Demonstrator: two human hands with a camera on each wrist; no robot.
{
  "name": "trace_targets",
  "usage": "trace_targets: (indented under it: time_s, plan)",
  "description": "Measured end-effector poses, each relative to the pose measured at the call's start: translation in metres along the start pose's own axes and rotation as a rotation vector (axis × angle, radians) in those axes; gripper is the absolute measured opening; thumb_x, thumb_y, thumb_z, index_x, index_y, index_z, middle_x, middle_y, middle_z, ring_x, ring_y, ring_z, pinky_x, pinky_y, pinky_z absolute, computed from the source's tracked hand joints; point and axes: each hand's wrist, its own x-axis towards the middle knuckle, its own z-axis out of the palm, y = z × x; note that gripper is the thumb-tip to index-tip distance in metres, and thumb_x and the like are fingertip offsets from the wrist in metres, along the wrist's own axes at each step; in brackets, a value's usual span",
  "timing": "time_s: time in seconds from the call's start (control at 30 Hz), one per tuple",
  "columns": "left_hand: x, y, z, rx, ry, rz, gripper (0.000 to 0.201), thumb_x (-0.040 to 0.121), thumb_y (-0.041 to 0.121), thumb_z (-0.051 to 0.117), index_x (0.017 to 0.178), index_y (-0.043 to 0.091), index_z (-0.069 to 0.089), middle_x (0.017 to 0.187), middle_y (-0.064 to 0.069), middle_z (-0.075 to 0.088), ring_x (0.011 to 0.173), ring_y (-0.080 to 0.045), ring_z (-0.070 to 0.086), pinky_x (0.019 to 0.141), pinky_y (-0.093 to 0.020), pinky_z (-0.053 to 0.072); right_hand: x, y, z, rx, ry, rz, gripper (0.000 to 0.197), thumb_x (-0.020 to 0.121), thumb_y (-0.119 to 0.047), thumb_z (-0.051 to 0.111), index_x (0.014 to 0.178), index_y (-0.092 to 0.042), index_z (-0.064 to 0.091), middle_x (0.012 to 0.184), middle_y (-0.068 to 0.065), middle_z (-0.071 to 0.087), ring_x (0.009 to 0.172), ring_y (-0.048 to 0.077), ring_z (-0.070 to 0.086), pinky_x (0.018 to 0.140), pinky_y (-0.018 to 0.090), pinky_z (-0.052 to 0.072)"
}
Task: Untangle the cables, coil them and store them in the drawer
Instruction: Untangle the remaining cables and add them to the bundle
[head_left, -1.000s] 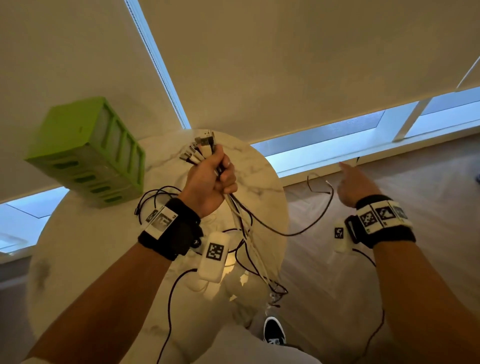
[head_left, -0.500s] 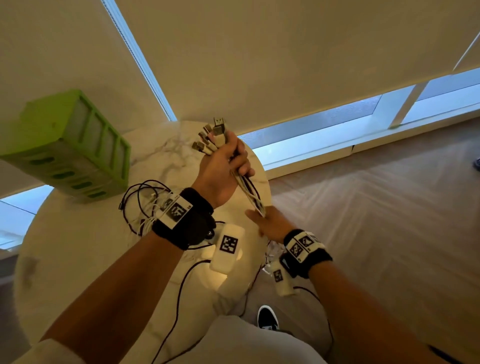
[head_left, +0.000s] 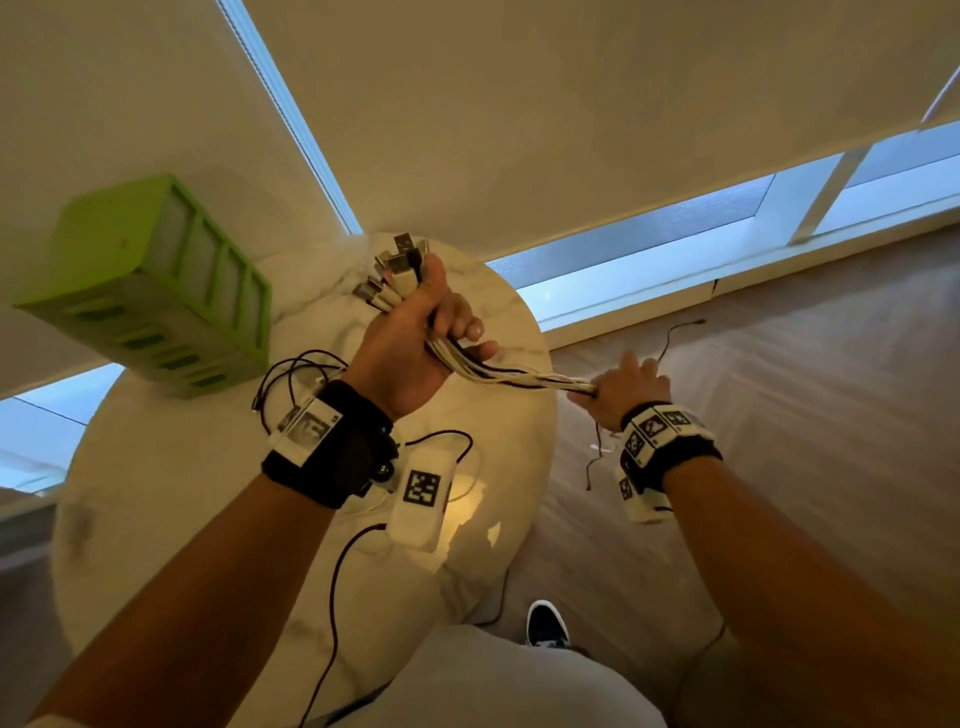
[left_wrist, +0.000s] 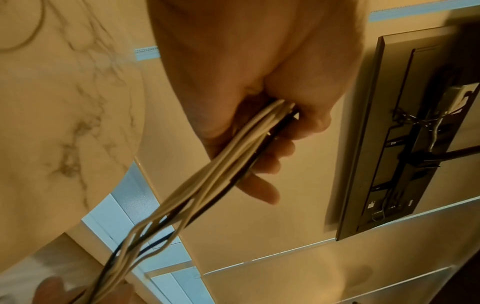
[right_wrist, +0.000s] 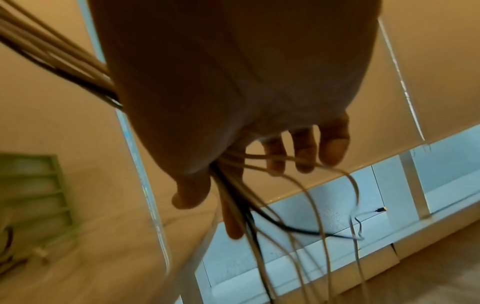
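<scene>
While untangling proceeds, nothing is coiled or stored.
Left hand (head_left: 415, 348) grips cable bundle (head_left: 524, 376) near plugs; right hand (head_left: 621, 389) holds it further along; green drawer unit (head_left: 150, 291) on bench (head_left: 156, 467) awaits.

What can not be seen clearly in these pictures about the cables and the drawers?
- Cable bundle: inside the left hand and right hand, fingers hide how the strands cross, in every view.
- Free cable ends: motion blur in the right wrist view; their count and plug types are unreadable.
- Green drawer unit: head view shows its drawers pushed in, contents hidden.
- Loose cables on the table: partly behind the left wrist.
</scene>
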Motion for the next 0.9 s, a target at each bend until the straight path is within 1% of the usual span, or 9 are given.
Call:
trace_targets:
  time_s: [0.07,0.13,0.27,0.37,0.47,0.53,0.67,0.8,0.9]
  plan:
    - [-0.005,-0.001,-0.007,0.028,-0.012,0.009,0.055,0.082,0.052,0.044,0.040,0.017,0.039,0.061,-0.002,0.051,0.066,-0.015,0.056,0.062,-0.032,0.054,-0.005,-0.004,0.010,0.019,-0.065,0.043,0.062,0.086,-0.069,0.040,0.114,-0.020,0.064,0.131,0.011,0.049,0.117,0.034,0.047,0.098,0.044,0.041]
    - [-0.009,-0.001,-0.015,0.010,-0.040,0.007,0.056,0.084,0.049,0.043,0.039,0.017,0.038,0.063,-0.004,0.058,0.066,-0.018,0.060,0.062,-0.032,0.054,-0.007,-0.010,0.012,0.098,-0.084,0.060,0.055,0.089,-0.062,0.044,0.106,-0.014,0.066,0.102,0.008,0.064,0.092,0.027,0.061,0.085,0.039,0.052]
    - [-0.016,0.008,-0.031,-0.034,-0.092,0.007,0.057,0.090,0.046,0.038,0.041,0.016,0.045,0.060,-0.005,0.060,0.049,-0.016,0.052,0.059,-0.027,0.050,-0.009,-0.024,-0.007,0.444,-0.202,0.093,0.030,0.093,-0.030,0.056,0.098,-0.002,0.066,0.084,0.010,0.063,0.082,0.028,0.065,0.078,0.038,0.054]
    - [-0.025,0.011,-0.045,-0.015,-0.077,0.041,0.042,0.090,0.043,0.040,0.069,0.015,0.064,0.056,0.000,0.056,0.037,-0.008,0.034,0.053,-0.024,0.044,-0.011,-0.031,-0.017,0.514,0.194,0.157,0.017,0.091,-0.006,0.055,0.103,0.003,0.061,0.103,0.022,0.060,0.101,0.041,0.060,0.085,0.042,0.049]
    - [-0.035,0.010,-0.063,-0.023,-0.054,0.039,0.036,0.089,0.042,0.040,0.097,0.014,0.060,0.043,0.007,0.038,0.037,-0.005,0.025,0.049,-0.021,0.035,-0.020,-0.042,-0.011,0.619,0.521,0.120,0.023,0.089,0.001,0.050,0.111,0.000,0.057,0.127,0.024,0.045,0.101,0.043,0.055,0.085,0.042,0.045]
    - [-0.041,0.014,-0.079,-0.051,-0.035,0.052,0.034,0.090,0.041,0.040,0.089,0.014,0.061,0.041,0.007,0.030,0.039,-0.006,0.023,0.048,-0.021,0.034,-0.021,-0.050,-0.001,0.544,0.362,0.005,0.031,0.086,0.004,0.050,0.115,-0.004,0.058,0.129,0.023,0.042,0.104,0.041,0.053,0.087,0.040,0.044]
    - [-0.053,0.021,-0.109,-0.095,0.022,0.073,0.038,0.088,0.042,0.044,0.066,0.017,0.062,0.041,0.007,0.028,0.039,-0.005,0.024,0.047,-0.020,0.035,-0.030,-0.079,-0.017,0.256,-0.154,-0.107,0.045,0.089,-0.005,0.054,0.132,-0.017,0.050,0.136,0.016,0.045,0.118,0.031,0.050,0.099,0.035,0.042]
    - [-0.064,0.022,-0.130,-0.100,0.068,0.040,0.039,0.087,0.039,0.047,0.060,0.015,0.058,0.040,0.006,0.027,0.038,-0.006,0.025,0.047,-0.021,0.038,-0.050,-0.148,-0.070,0.290,0.055,-0.334,0.042,0.093,-0.012,0.048,0.134,-0.020,0.049,0.137,0.009,0.051,0.123,0.026,0.049,0.101,0.034,0.040]
    - [-0.073,0.023,-0.138,-0.028,0.079,-0.032,0.036,0.088,0.037,0.049,0.062,0.014,0.057,0.040,0.007,0.025,0.036,-0.006,0.024,0.046,-0.021,0.036,-0.083,-0.216,-0.103,0.771,0.077,-0.652,0.027,0.098,-0.025,0.048,0.122,-0.020,0.060,0.112,-0.005,0.062,0.106,0.015,0.057,0.086,0.027,0.043]
